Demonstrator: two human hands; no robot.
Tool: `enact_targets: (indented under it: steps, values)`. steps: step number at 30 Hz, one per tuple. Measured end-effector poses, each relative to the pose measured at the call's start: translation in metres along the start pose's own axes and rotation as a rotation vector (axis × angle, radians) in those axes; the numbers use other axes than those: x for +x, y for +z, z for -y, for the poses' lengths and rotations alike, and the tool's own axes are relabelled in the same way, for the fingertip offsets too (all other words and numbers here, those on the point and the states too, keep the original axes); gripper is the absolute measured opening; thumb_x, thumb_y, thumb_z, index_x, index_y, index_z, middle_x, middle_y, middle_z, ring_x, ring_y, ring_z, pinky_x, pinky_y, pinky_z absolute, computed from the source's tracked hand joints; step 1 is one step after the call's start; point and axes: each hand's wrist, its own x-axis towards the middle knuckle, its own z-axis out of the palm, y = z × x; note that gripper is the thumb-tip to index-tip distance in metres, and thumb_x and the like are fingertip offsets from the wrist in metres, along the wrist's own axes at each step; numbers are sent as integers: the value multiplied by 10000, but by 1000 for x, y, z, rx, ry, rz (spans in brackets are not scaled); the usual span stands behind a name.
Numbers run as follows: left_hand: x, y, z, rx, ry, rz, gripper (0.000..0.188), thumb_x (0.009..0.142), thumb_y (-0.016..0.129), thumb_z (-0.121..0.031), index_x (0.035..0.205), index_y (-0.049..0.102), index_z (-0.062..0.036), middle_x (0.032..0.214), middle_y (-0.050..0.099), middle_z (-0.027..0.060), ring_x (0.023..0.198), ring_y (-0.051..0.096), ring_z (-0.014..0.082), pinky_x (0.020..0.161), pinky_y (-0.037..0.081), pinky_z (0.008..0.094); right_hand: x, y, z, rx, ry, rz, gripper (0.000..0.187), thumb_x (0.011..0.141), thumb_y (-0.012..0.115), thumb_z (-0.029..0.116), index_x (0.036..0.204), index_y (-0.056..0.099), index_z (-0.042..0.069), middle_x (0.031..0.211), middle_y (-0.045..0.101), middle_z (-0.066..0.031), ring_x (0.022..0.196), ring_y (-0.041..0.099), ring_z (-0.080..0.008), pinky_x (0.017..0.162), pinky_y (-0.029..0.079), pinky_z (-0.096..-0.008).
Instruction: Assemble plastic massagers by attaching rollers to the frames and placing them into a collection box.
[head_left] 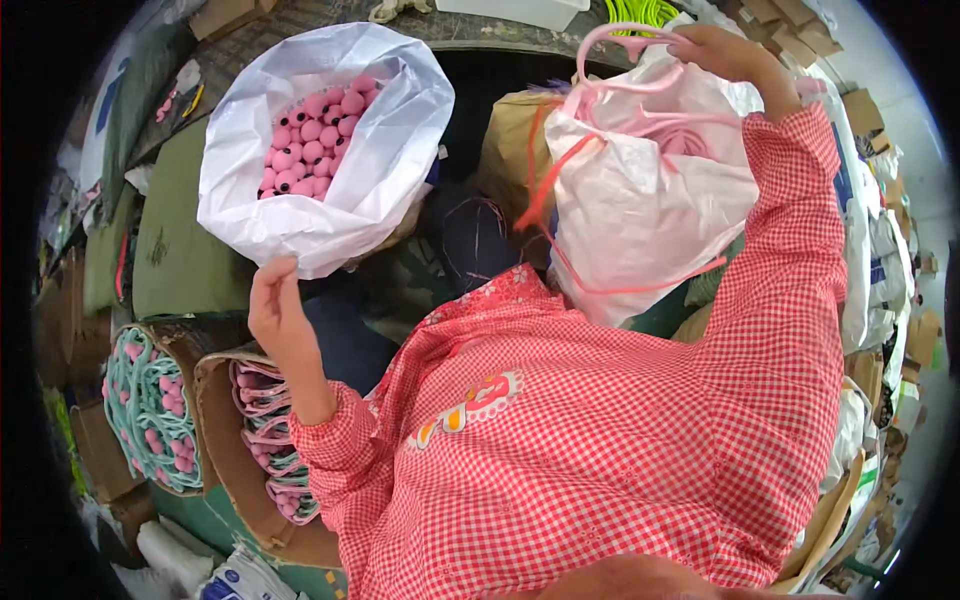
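Observation:
My right hand (722, 54) is closed around a pink rubbery cord (590, 62), whose loop hangs over a white woven sack (640, 220). More pink cord (683, 140) lies coiled inside the sack. At the lower rim of a white bag (240, 215), my left hand (277, 312) is raised with its fingers curled together. Anything between those fingers is too small or hidden to name. Pink balls (312, 140) with black-ringed holes fill the middle of this bag.
Two cardboard boxes stand at lower left: one with mint cords and pink balls (150, 410), another (225, 430) with pink and mint cords. A green cushion-like block (180, 230) adjoins the white bag. A white tray (520, 8) and yellow-green cords (640, 12) lie at the back.

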Motion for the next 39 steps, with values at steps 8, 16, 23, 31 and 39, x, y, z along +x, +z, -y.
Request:
enact_targets:
  steps: [8,16,23,31,39]
  values:
    - [-9,13,6,-83,-103,155,146,947,509,14,1048,613,24,987,636,50,948,590,121,883,433,241,-5,-43,31,-243,18,-120,342,923,514,306,984,670,8,986,676,-227,823,635,-312,755,490,-444]
    - [3,52,-23,-208,-122,321,209,984,502,-76,1153,581,18,1026,644,87,934,600,137,864,467,260,-27,-62,94,1483,48,-154,209,1018,415,278,860,493,165,624,378,81,450,293,-27,390,217,-179]
    - [17,87,-61,-960,-323,229,494,1006,464,-409,1367,411,-74,1103,605,84,945,575,180,855,471,347,13,80,263,1702,-80,240,241,1002,485,291,809,422,160,596,339,89,473,315,-22,414,251,-186]
    - [10,96,-17,-1018,-619,258,410,967,515,-481,1090,533,-90,655,302,-50,498,287,52,425,250,204,4,159,289,1796,-53,-64,325,987,534,334,1203,499,94,748,475,-2,533,407,-65,436,335,-213]
    - [99,107,-6,-51,-4,331,315,998,452,-297,1116,537,-18,851,615,140,772,626,289,738,504,395,11,177,255,2139,-57,-329,337,1005,480,387,1029,520,54,719,420,-3,535,328,-61,425,245,-191]
